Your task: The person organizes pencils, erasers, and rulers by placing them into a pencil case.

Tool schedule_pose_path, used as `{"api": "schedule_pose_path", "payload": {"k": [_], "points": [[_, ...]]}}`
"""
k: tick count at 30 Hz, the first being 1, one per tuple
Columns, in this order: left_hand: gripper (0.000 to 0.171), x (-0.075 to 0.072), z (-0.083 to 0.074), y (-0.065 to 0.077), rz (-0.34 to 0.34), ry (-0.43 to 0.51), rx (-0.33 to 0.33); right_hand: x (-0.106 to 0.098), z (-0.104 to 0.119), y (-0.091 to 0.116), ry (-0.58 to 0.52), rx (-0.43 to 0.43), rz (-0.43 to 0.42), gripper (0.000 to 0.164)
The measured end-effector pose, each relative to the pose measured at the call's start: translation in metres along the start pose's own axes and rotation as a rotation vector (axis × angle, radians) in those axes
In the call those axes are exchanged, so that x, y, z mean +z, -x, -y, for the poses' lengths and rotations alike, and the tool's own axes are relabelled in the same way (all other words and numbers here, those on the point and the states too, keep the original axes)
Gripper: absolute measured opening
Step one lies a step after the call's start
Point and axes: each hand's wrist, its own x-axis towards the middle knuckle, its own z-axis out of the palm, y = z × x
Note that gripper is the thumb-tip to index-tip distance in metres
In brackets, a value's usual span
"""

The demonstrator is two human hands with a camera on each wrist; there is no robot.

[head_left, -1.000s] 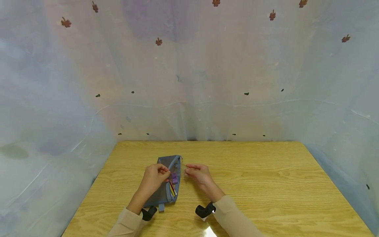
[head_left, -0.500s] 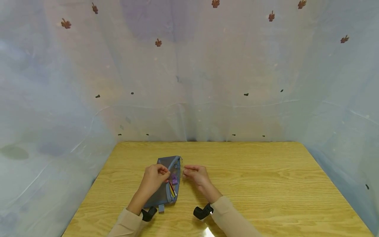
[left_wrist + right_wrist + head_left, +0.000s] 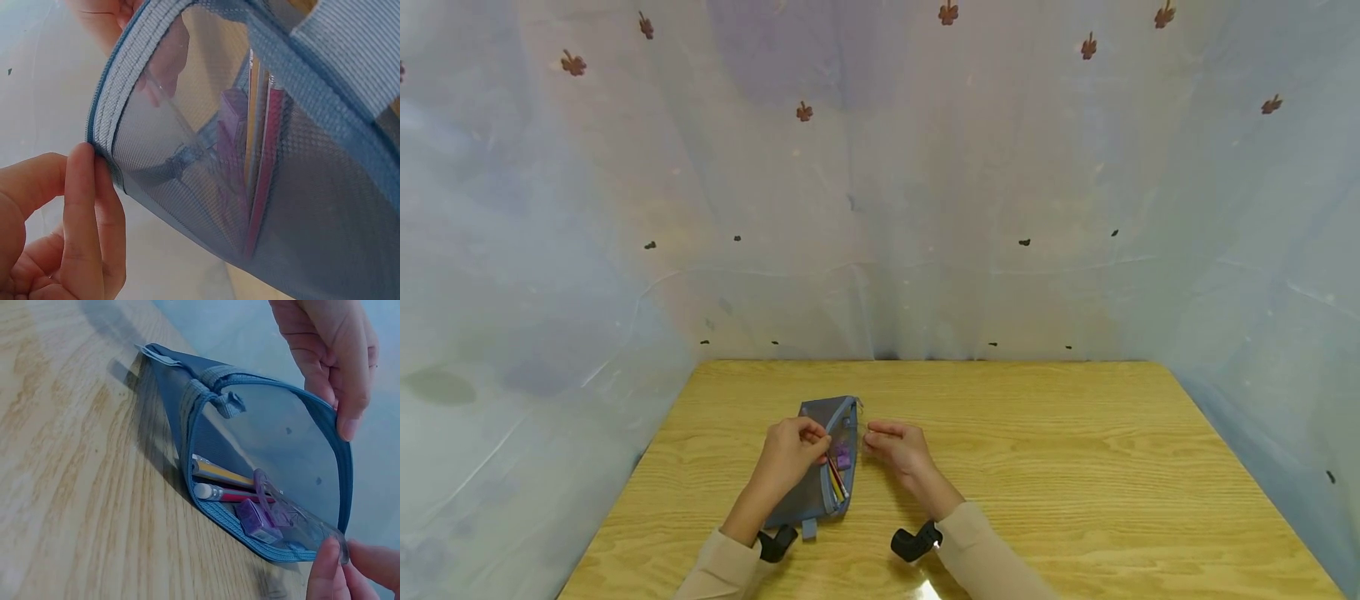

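A blue-grey mesh pencil case lies on the table with its zip side gaping. My left hand pinches the rim of that opening between thumb and fingers, holding it up. At the opening's far corner, my right hand grips the end of a thin, clear plastic piece. Its other end, rounded and purplish, reaches inside; its exact kind cannot be made out. Within the case are a yellow pencil, a red pencil with a white eraser tip, and a small purple block.
The wood-grain table extends to both sides of the case. A pale patterned curtain hangs behind it and along the sides. From the case's near end a fabric tab sticks out.
My right hand has shifted slightly left, closer to the case's opening, with the clear piece in its fingers. My left hand keeps its hold on the rim.
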Motion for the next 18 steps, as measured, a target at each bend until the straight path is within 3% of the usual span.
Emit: {"api": "schedule_pose_path", "payload": {"k": [12, 18], "points": [[0.003, 0.0011, -0.0004, 0.001, 0.002, -0.001, -0.002, -0.0045, 0.0024, 0.0035, -0.022, 0.079, 0.013, 0.037], [0.004, 0.0019, -0.0006, -0.0006, 0.001, 0.002, 0.005, -0.0041, 0.0029, -0.0008, -0.039, 0.077, -0.004, 0.037]]}}
